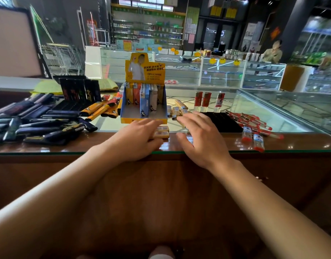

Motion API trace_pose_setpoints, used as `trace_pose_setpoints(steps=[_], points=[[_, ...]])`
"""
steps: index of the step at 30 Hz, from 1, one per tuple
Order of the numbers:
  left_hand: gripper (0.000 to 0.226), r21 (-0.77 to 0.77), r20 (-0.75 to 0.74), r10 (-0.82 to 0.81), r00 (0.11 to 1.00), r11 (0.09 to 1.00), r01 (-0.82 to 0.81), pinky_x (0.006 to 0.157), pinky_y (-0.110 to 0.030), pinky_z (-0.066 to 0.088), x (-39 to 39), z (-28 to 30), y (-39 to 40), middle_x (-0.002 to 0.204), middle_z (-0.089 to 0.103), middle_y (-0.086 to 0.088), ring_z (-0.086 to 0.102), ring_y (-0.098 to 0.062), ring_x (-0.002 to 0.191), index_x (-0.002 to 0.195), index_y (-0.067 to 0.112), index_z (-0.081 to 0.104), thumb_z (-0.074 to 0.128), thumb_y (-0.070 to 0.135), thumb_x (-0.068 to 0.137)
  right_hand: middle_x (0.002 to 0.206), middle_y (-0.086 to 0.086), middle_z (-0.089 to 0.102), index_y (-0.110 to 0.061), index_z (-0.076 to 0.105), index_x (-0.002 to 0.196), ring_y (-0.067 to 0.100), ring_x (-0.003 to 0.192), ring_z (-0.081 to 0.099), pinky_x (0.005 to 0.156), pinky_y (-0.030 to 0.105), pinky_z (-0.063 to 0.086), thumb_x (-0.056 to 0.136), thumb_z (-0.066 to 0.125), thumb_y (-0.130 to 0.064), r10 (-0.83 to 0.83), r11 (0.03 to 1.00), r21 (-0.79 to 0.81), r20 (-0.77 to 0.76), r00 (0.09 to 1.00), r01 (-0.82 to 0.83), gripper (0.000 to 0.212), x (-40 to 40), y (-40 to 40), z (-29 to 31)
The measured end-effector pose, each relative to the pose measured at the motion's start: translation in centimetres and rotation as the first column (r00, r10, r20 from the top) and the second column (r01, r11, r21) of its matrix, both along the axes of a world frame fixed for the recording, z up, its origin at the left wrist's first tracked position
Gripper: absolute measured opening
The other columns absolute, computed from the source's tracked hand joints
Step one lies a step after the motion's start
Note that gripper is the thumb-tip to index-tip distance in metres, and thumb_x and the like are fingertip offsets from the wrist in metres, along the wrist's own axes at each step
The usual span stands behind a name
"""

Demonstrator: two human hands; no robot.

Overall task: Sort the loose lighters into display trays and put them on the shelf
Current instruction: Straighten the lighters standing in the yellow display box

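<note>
both hands (140, 136) (202, 137) over flat lighters (162, 132) (lengthwise left-right).

shop, glass display counters (222, 75), stocked wall shelves (148, 30)

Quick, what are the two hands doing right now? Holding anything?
Left hand: open, fingers flat on the tan lighters at the counter edge, not gripping.
Right hand: open, fingers spread over the counter, holding nothing.
</note>
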State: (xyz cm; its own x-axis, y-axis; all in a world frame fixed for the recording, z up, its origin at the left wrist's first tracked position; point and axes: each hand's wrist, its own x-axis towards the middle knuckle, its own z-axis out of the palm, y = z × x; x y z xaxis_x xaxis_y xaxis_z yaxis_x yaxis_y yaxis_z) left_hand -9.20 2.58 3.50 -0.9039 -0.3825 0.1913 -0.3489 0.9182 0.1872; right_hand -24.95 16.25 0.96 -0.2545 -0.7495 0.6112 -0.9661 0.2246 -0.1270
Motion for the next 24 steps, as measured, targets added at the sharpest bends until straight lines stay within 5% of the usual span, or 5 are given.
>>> trace_pose_setpoints(steps=[4, 7, 12, 20, 24], points=[[0.076, -0.078, 0.222, 0.005, 0.975, 0.997, 0.013, 0.122, -0.041, 0.01, 1.0, -0.3, 0.2, 0.165, 0.006, 0.008, 0.005, -0.017, 0.152, 0.157, 0.034, 0.004, 0.028, 0.068, 0.094, 0.138, 0.003, 0.055, -0.014, 0.057, 0.134, 0.021, 0.134, 0.038, 0.112, 0.032, 0.027, 0.091, 0.034, -0.048, 0.016, 1.0, -0.023, 0.003, 1.0, -0.016, 0.059, 0.6, -0.4, -0.1], [0.067, -0.202, 0.095, -0.026, 0.995, 0.978, 0.045, 0.119, -0.04, 0.024, 2.4, -1.5, 0.7, 0.162, 0.019, 0.008, 0.02, -0.018, 0.148, 0.156, 0.035, 0.012, 0.043, 0.052, 0.099, 0.137, 0.004, 0.056, -0.014, 0.058, 0.133, 0.021, 0.133, 0.038, 0.111, 0.032, 0.028, 0.091, 0.035, -0.047, 0.03, 0.999, -0.038, 0.014, 0.999, -0.029, 0.058, 1.0, -0.7, -0.2], [0.042, -0.302, -0.31, -0.203, 0.929, 0.947, 0.106, 0.097, -0.042, 0.05, 3.5, -4.1, 1.6, 0.132, 0.063, -0.002, 0.058, -0.028, 0.115, 0.135, 0.021, 0.059, 0.044, 0.03, 0.097, 0.137, 0.002, 0.055, -0.015, 0.059, 0.132, 0.017, 0.132, 0.037, 0.111, 0.031, 0.028, 0.091, 0.034, -0.048, 0.034, 0.998, -0.045, 0.05, 0.998, -0.032, 0.059, 1.9, -1.0, -0.3], [0.032, -0.249, -0.464, -0.218, 0.858, 0.962, 0.109, 0.086, -0.041, 0.05, 3.6, -4.1, 1.6, 0.114, 0.07, -0.006, 0.059, -0.028, 0.097, 0.121, 0.015, 0.066, 0.056, 0.017, 0.091, 0.129, -0.001, 0.059, -0.016, 0.063, 0.124, 0.013, 0.122, 0.045, 0.096, 0.022, 0.032, 0.094, 0.04, -0.029, 0.09, 0.991, -0.112, 0.155, 0.984, -0.073, 0.04, 3.0, -0.9, 0.1], [0.025, 0.095, -0.616, -0.001, 0.788, 0.993, 0.075, 0.074, -0.03, 0.052, 3.8, -2.3, 1.5, 0.096, 0.072, 0.0, 0.066, -0.017, 0.085, 0.119, 0.016, 0.066, 0.064, 0.019, 0.094, 0.1, -0.007, 0.066, -0.019, 0.067, 0.116, 0.005, 0.092, 0.056, 0.076, 0.023, 0.042, 0.095, 0.046, -0.027, 0.218, 0.972, -0.151, 0.272, 0.937, -0.182, 0.031, 4.4, -0.9, 1.2]])
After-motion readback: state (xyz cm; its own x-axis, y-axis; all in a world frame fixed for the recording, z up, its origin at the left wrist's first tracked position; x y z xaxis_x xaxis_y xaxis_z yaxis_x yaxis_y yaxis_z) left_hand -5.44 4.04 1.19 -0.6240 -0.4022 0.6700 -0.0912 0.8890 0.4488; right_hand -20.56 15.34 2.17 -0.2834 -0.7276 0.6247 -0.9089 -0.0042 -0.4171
